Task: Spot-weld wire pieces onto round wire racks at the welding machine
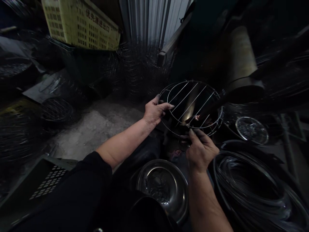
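A rough, dusty grey concrete floor [96, 129] carries the clutter of a dim workshop. Below the fingers [166, 105] sits a shiny steel bowl [164, 187]. To the right of the fingers and lower, large coils of dark wire [253, 187] rest in loops. Far to the left of the fingers lies a stack of round wire racks [56, 111], with a perforated dark crate [45, 183] nearer the camera.

A dim metal workshop: wire coils [253, 190], stacked wire racks [142, 69], a steel bowl [163, 188], bare concrete floor [96, 125].
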{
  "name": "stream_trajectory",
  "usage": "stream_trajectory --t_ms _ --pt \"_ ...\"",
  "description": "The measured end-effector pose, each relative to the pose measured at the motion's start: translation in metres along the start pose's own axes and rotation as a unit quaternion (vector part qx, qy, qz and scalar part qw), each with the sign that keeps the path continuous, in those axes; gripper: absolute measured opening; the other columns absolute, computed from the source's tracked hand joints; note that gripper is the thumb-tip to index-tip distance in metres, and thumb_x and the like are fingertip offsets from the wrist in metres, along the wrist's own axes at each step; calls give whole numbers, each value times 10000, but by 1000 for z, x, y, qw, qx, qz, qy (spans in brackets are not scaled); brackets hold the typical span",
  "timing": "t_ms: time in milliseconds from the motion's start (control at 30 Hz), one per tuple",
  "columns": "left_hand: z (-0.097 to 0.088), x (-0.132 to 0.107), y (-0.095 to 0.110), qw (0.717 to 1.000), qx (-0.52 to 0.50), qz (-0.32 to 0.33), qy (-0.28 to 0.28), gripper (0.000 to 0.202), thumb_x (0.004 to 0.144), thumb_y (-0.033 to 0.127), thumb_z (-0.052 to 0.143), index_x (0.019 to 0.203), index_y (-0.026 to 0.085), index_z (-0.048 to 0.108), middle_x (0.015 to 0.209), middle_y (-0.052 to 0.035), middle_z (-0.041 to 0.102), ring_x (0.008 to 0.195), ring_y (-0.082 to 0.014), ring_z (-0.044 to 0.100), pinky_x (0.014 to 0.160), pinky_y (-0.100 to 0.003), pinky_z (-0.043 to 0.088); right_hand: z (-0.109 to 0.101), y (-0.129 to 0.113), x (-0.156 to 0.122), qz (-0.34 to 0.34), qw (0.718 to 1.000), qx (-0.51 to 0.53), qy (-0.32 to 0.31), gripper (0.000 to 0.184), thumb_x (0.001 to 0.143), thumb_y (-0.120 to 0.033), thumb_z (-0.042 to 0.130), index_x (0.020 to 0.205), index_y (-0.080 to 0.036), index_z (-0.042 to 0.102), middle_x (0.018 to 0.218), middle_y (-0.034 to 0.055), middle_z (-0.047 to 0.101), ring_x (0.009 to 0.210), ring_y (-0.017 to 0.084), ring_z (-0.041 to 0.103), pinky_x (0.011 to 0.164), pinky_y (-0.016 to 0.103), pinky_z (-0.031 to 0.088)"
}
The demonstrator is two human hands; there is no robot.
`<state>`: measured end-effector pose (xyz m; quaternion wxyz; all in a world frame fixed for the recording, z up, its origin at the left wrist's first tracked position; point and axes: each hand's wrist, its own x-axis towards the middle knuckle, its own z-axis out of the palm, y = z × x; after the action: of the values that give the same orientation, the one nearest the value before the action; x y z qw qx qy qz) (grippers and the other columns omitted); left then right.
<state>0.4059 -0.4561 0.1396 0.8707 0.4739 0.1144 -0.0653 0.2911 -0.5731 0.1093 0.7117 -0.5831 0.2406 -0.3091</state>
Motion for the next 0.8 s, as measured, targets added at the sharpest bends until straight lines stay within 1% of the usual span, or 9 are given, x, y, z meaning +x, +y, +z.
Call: stream_trajectory --t_ms 167,233,367,467,633,800 --pt "5 1 2 1000 -6 -13 2 586 468 0 813 1020 141 673 680 74 523 516 -39 514 438 -190 266 3 -2 -2 -7 1000 5 19 258 655 -331 840 786 -149 713 621 -9 671 487 169 667 406 232 525" --pt "6 2 3 1000 -2 -15 3 560 478 5 802 1005 138 669 660 75 521 516 -42 513 437 -187 272 5 -4 -3 -12 1000 11 25 239 660 -317 835 770 -150 705 614 -15 665 483 159 663 418 224 529" --pt "7 5 3 1000 2 -3 -4 416 493 21 791 865 140 647 627 70 527 510 -44 500 430 -189 271 8 -5 -2 -18 999 16 37 244 655 -307 836 784 -147 706 605 -19 664 461 152 648 431 234 542" --pt "6 9 2 1000 2 0 -6 388 473 33 805 795 147 622 602 67 539 493 -46 484 422 -191 255 9 -4 1 -17 999 15 35 258 640 -319 834 788 -151 705 606 -18 664 458 157 645 426 245 543" --pt "7 15 2 1000 2 -7 -12 384 464 54 813 780 155 620 572 60 551 491 -49 467 431 -194 241 10 -4 8 -19 999 9 25 246 648 -327 813 786 -150 712 612 -13 662 462 157 645 434 251 546" --pt "10 18 2 1000 14 -17 -5 400 474 48 776 830 155 629 551 63 546 492 -49 446 441 -190 226 14 -7 12 -16 999 24 26 222 629 -301 810 758 -153 709 609 -13 663 454 153 641 424 241 538"
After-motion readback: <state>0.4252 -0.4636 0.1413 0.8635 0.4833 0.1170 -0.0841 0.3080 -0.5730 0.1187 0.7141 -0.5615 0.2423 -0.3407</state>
